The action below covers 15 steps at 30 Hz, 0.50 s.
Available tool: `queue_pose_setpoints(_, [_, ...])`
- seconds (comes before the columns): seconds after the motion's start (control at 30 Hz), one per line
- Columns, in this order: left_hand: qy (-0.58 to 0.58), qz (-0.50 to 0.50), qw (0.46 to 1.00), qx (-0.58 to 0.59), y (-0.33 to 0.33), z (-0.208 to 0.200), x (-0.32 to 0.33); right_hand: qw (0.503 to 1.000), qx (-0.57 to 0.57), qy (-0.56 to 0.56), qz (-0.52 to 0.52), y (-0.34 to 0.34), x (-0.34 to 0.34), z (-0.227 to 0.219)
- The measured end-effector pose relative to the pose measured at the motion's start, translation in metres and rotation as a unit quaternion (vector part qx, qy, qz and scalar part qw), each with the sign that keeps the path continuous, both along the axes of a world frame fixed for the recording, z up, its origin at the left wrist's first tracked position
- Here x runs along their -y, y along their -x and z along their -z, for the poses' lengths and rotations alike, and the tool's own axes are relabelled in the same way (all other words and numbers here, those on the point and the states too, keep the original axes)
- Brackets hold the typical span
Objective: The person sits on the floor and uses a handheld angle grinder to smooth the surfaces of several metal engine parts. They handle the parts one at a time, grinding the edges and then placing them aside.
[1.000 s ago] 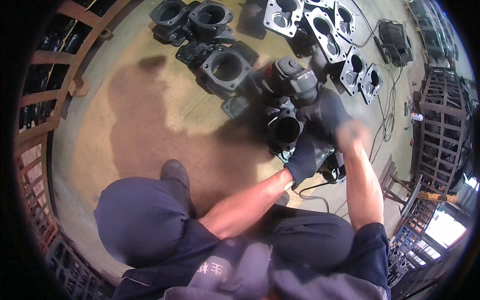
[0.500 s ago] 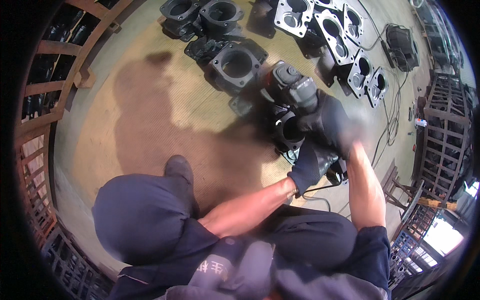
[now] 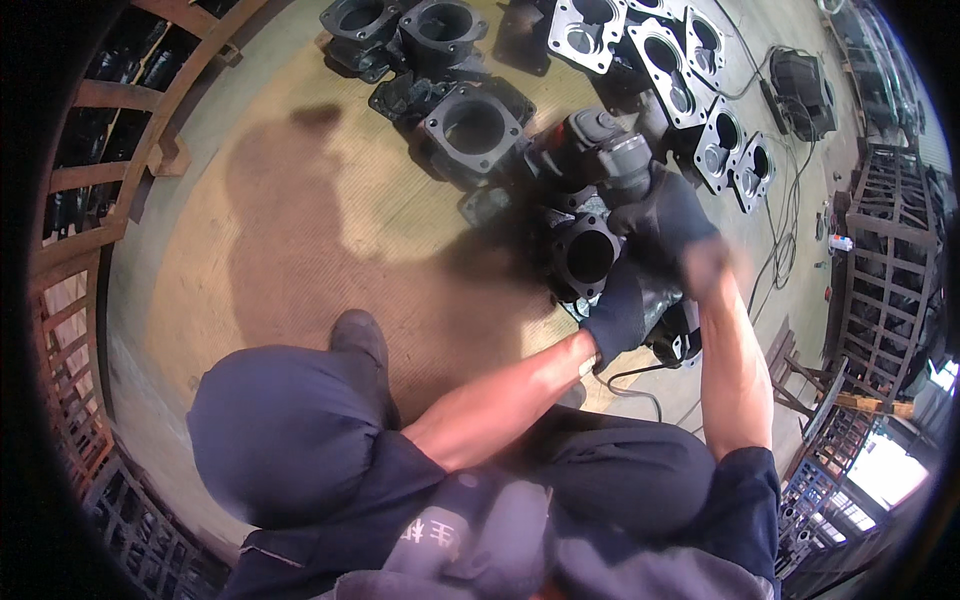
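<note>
My right hand (image 3: 682, 222), in a dark work glove, is closed around the back of a dark power tool (image 3: 600, 150) with a small red patch. The tool's head lies above a black metal casting (image 3: 588, 257) that has a round bore and a bolt-holed flange. Below the right hand, my left hand (image 3: 622, 312), gloved too, is beside this casting. Its fingers are partly hidden under the right hand, so its grip cannot be made out. A second flanged casting (image 3: 474, 130) stands just to the upper left of the tool.
More black castings (image 3: 440, 30) stand at the top. Several parts with bright machined faces (image 3: 668, 75) lie at upper right. Cables (image 3: 790, 235) run along the floor beside a black case (image 3: 803, 95). Wooden crates (image 3: 120, 95) flank the left; metal cages (image 3: 885, 260) line the right.
The power tool and my right hand have shifted slightly to the right and up. My left hand has moved a little the same way. More of the casting's round bore shows now.
</note>
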<state>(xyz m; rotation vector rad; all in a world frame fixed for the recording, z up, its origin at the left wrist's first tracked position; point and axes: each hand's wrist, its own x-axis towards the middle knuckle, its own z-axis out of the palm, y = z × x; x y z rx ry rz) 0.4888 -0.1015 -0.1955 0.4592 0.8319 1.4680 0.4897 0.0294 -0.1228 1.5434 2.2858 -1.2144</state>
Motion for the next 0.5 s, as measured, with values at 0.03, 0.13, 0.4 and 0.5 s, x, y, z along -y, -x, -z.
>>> queue_pose_setpoints(0.03, [0.007,0.015,0.999,0.029,-0.004,-0.002,0.001,1.0,0.02,-0.001,-0.004,-0.005,0.004,-0.001])
queue_pose_setpoints(0.13, [0.031,0.013,0.999,0.027,-0.019,0.005,0.014,0.995,0.092,0.024,-0.027,-0.002,0.021,-0.006])
queue_pose_setpoints(0.4, [0.066,0.031,0.997,0.005,-0.023,0.01,0.02,0.998,0.042,0.038,-0.017,-0.006,0.027,-0.003])
queue_pose_setpoints(0.5, [0.106,0.094,0.987,-0.072,0.013,-0.019,0.01,0.999,0.036,0.036,-0.013,0.0,0.013,-0.002])
